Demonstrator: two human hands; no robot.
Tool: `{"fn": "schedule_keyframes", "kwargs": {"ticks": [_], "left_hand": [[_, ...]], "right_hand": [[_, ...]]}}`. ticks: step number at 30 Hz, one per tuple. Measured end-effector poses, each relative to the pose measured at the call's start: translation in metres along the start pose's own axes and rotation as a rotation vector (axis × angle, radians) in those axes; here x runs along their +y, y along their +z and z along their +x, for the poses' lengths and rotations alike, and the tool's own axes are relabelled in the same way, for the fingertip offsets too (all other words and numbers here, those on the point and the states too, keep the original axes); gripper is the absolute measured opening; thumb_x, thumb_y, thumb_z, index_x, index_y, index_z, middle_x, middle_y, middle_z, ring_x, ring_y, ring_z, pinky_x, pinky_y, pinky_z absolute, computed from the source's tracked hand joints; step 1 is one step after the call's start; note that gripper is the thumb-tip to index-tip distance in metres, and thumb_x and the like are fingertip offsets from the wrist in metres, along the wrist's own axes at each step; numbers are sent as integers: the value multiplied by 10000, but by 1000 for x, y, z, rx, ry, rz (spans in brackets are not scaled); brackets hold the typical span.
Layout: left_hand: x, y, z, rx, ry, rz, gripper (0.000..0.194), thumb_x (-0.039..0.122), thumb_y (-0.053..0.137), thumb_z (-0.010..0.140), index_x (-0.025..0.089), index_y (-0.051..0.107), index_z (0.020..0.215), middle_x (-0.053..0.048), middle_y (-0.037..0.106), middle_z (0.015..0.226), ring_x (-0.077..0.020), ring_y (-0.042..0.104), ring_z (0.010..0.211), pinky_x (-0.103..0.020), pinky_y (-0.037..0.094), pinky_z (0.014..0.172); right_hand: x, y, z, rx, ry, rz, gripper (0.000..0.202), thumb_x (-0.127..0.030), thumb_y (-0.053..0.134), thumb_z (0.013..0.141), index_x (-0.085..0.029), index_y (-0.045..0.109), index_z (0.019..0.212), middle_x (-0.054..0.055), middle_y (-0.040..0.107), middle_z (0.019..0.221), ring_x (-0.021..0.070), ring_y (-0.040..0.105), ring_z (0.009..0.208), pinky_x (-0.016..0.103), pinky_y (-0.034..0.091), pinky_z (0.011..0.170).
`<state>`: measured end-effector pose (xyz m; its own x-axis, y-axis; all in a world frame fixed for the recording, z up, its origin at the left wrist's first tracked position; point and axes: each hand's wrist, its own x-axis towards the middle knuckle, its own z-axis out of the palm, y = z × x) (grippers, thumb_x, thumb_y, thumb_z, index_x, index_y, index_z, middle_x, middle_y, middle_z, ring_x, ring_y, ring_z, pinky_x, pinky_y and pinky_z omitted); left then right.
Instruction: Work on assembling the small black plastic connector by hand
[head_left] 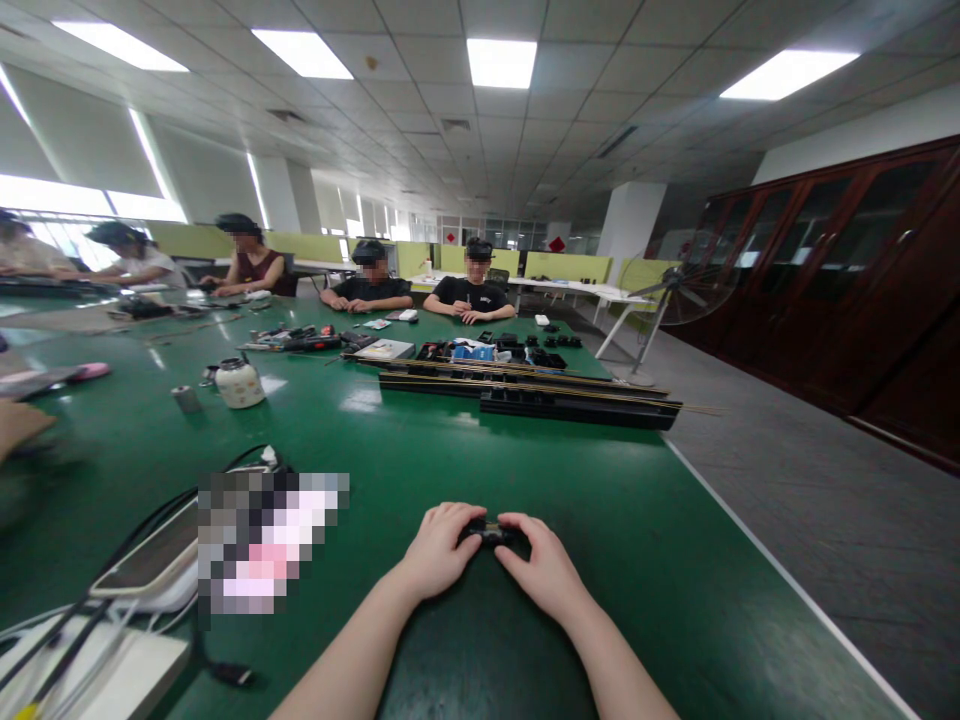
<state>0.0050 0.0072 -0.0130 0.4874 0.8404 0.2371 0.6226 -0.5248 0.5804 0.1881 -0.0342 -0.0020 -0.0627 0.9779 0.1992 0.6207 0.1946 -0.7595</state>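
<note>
Both of my hands meet at a small black part [493, 537] with a thin brass-coloured piece on its top, low over the green table [600, 490]. My left hand [445, 545] grips its left end, thumb in front and fingers behind. Around the right end, my right hand [541, 560] is closed in the same way. What exactly the part is I cannot make out, as the fingers cover its ends. Farther off lie long black rails [577, 408] with thin brass-coloured rods [517, 385] on top.
Left of my arms are a phone [154, 550], black and white cables and a white box [90, 670]. A cream jar [240, 385] and a grey cylinder [185, 400] stand beyond. Tools [300, 340] and black parts [555, 350] lie farther back. Several people sit around the table.
</note>
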Motion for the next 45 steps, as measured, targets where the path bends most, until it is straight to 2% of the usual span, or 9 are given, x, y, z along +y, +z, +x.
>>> {"fn": "schedule_keyframes", "kwargs": {"ticks": [12, 17, 28, 33, 38, 42, 45], "left_hand": [[-3, 0, -2, 1, 52, -56, 433, 150, 578, 763, 267, 502, 1173, -15, 598, 1167, -216, 508, 1110, -377, 333, 964], [-3, 1, -2, 7, 46, -57, 409, 199, 594, 760, 241, 527, 1161, -42, 607, 1139, -233, 522, 1086, -383, 352, 958], [3, -2, -1, -16, 48, -34, 346, 233, 591, 789, 236, 564, 1134, -47, 606, 1105, -232, 523, 1057, -377, 368, 947], [2, -1, -1, -13, 44, -28, 340, 240, 593, 790, 241, 567, 1129, -46, 598, 1097, -234, 518, 1052, -372, 371, 942], [1, -1, -1, -13, 35, -23, 350, 238, 594, 789, 240, 565, 1137, -44, 595, 1104, -234, 516, 1053, -369, 371, 941], [2, -2, -1, -12, 34, -17, 365, 237, 608, 781, 229, 563, 1143, -45, 593, 1109, -235, 516, 1056, -364, 372, 942], [3, -3, -1, -15, 31, -14, 375, 237, 610, 776, 225, 562, 1148, -49, 592, 1115, -238, 515, 1059, -363, 371, 943]], "right_hand": [[1, 0, 1, -6, -50, 19, 272, -236, 635, 685, -237, 647, 957, 48, 664, 1035, 218, 584, 1003, 383, 423, 924], [2, 0, 1, -23, -40, -7, 175, -231, 634, 697, -239, 659, 870, 47, 655, 1049, 221, 563, 1043, 386, 399, 945], [5, 3, 0, -43, -48, -24, 145, -230, 573, 759, -236, 615, 897, 48, 636, 1085, 217, 541, 1072, 394, 382, 960], [10, 3, 3, 13, 14, 125, 162, -277, 539, 778, -224, 598, 919, 53, 636, 1061, 208, 559, 1042, 381, 400, 955], [16, 2, 9, 55, 80, 331, 213, -347, 540, 772, -204, 572, 927, 51, 663, 933, 206, 612, 919, 368, 456, 879], [19, 2, 13, 112, 116, 498, 299, -438, 585, 731, -196, 551, 904, 71, 678, 887, 217, 639, 860, 375, 485, 836], [19, 0, 15, 159, 178, 589, 405, -512, 630, 669, -198, 544, 910, 94, 688, 939, 239, 639, 930, 405, 460, 897]]}}
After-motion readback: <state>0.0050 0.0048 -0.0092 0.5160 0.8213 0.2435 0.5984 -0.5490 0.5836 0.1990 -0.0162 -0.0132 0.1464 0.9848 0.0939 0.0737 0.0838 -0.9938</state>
